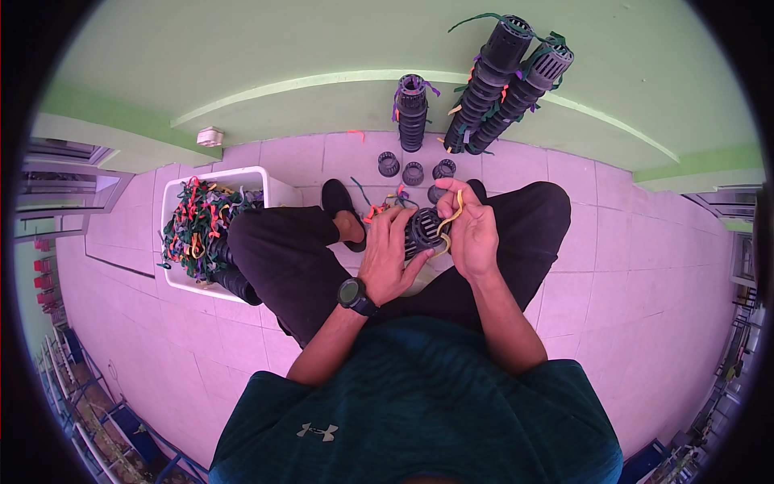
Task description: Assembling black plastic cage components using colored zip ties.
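Note:
Above my lap, my left hand (389,256) is closed around a black slotted net pot (423,229), with its fingers over the left side and the thumb below. A yellow fabric strip (456,211) runs from the pot's slots up to my right hand (472,232), which pinches it between thumb and forefinger. Part of the strip loops under the pot's right side. Just beyond my hands, several loose net pots (413,173) stand on the floor. Orange, purple and green strips (379,208) lie by my left foot, partly hidden behind my left hand.
To my left stands a white bin (278,192) heaped with coloured strips (197,218) and black pots. Against the green wall (322,48) rise a short pot stack (412,117) and two taller stacks (489,81) tied with strips. An orange strip (356,132) lies near the wall.

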Demonstrator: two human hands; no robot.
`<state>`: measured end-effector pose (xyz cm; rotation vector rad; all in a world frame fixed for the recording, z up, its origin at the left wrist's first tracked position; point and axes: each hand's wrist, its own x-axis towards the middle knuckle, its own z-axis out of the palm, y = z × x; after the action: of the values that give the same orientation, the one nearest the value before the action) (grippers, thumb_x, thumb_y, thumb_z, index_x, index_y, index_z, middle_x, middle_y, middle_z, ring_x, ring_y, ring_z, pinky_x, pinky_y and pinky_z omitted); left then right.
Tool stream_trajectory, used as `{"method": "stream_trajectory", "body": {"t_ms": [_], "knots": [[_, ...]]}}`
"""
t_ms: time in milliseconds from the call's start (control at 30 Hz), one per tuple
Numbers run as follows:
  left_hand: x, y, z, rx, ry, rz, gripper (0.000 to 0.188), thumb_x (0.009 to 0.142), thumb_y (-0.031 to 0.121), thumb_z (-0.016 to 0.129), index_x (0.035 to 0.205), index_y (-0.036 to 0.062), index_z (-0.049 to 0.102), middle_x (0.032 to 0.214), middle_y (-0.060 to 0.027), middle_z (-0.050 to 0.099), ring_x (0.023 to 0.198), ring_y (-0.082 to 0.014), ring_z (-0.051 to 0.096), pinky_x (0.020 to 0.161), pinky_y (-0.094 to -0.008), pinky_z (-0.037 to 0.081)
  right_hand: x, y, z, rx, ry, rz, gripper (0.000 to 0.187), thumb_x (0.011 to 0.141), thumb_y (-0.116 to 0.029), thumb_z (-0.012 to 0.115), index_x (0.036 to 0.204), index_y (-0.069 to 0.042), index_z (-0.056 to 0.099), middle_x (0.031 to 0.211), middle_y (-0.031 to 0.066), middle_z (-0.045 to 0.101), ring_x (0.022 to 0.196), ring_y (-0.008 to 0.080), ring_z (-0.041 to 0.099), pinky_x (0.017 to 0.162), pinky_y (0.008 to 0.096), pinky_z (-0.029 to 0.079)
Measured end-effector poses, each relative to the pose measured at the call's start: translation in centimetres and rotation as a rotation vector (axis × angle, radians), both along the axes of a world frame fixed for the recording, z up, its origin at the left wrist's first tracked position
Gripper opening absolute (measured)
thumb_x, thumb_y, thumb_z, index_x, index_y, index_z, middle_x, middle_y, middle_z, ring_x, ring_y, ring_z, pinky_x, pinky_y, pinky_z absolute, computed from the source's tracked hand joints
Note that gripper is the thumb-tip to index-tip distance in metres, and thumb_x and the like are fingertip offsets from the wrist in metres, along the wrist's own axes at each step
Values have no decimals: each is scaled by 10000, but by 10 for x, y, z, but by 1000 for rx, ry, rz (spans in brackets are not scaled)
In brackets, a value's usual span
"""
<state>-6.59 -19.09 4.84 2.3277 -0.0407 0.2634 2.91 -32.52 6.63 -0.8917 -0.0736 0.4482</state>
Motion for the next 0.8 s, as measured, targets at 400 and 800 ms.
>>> {"method": "stream_trajectory", "body": {"t_ms": [400,800], "knots": [[2,5,-4,24,-67,77,742,787,169,803,1375,-6,386,1287,-225,434,1176,-392,457,992,-449,408,-5,-13,16,-288,-85,150,227,1025,-113,536,1157,50,623,1009,116,706,960,114,648,859,243,503],[5,2,-2,-12,-128,117,732,758,166,798,1365,11,419,1278,-216,434,1153,-412,455,989,-490,374,1,-9,20,-51,-52,277,323,1014,-105,522,1286,59,579,1117,168,689,805,120,650,702,228,532]]}}
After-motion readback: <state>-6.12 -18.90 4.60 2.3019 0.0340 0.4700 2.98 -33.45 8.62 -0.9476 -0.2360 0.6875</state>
